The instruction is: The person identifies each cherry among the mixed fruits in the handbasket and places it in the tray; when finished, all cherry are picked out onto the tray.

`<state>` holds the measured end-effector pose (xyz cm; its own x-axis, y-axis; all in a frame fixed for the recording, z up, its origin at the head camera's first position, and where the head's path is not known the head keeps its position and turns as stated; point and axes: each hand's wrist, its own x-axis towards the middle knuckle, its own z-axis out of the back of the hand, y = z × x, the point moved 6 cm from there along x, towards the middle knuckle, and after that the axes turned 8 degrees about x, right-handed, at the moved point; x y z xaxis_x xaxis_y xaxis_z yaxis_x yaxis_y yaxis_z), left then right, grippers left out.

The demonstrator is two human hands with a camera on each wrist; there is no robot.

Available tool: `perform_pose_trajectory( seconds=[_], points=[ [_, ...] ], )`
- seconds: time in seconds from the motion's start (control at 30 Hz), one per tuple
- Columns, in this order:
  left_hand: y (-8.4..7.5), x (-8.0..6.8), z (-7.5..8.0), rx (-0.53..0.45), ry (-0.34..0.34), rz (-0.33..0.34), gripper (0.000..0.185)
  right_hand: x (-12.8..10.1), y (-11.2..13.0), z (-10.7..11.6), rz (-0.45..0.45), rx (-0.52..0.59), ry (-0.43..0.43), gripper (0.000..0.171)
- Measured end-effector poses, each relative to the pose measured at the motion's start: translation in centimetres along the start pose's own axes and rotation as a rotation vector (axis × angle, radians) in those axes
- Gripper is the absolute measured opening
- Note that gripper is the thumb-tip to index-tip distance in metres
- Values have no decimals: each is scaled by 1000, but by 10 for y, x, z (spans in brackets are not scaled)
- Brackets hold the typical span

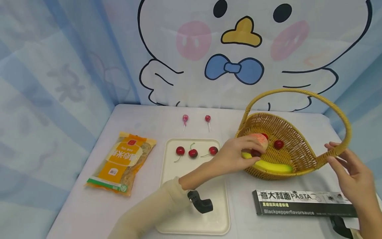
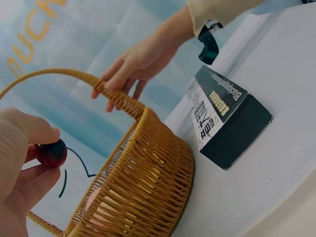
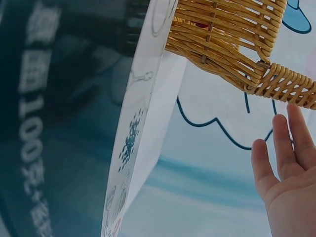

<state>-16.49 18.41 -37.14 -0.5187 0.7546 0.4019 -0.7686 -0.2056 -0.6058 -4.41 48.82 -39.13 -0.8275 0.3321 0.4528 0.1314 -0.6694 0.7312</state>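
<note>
My left hand (image 1: 235, 153) is over the near left rim of the wicker basket (image 1: 301, 141), pinching a dark red cherry (image 2: 51, 153) between thumb and fingers. In the basket lie a peach (image 1: 260, 140), a yellow banana (image 1: 273, 166) and red cherries (image 1: 279, 144). At the basket's right end, my right hand (image 1: 355, 172) holds the base of the arched handle (image 1: 343, 146), thumb on the near side and fingers behind. Fairly straight fingers (image 3: 284, 143) of that hand show in the right wrist view.
Three cherries (image 1: 193, 153) lie on the cream tray (image 1: 194, 229) under my left forearm. Two lollipops (image 1: 185, 118) lie behind it. An orange food bag (image 1: 120, 162) is at the left. The black pasta box (image 1: 304, 203) lies in front of the basket.
</note>
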Motion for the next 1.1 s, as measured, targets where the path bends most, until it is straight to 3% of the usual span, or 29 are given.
perform_pose_trajectory(
  seconds=[0.37,0.63,0.87,1.1],
  points=[
    [16,-44,25,-42,-85,33,22,0,1,2,38,10,-6,49],
    [30,-82,58,-113,-174,88,22,0,3,-2,25,-4,-8,49],
    [47,-117,77,-61,-237,146,22,2,3,-1,53,15,-9,48],
    [55,-142,92,-62,-281,183,24,2,0,-1,37,25,-8,49]
  ],
)
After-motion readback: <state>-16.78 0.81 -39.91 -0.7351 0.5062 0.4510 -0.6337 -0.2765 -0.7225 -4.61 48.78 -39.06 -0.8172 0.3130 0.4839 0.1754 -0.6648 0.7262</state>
